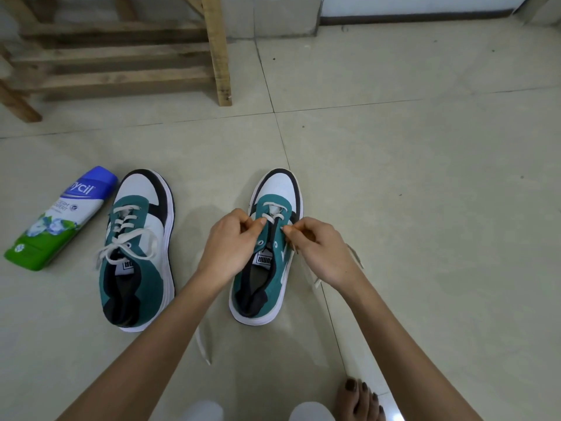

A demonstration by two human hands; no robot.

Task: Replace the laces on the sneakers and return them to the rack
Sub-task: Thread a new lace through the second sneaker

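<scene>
Soft even light, faint shadows on the pale floor (425,165), wide-angle bowing at edges, rack (115,77) slightly blurred.

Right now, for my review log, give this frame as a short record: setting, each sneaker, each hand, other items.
setting: tiled floor; wooden rack at far left
laced sneaker: beside the bottle, tied in a bow
second sneaker: only eyelets near the toe threaded
lace: white, ends trailing on the floor both sides
left hand: pinches the lace over the tongue
right hand: pinches the lace on its side
bottle: green and blue, lying on its side
</scene>
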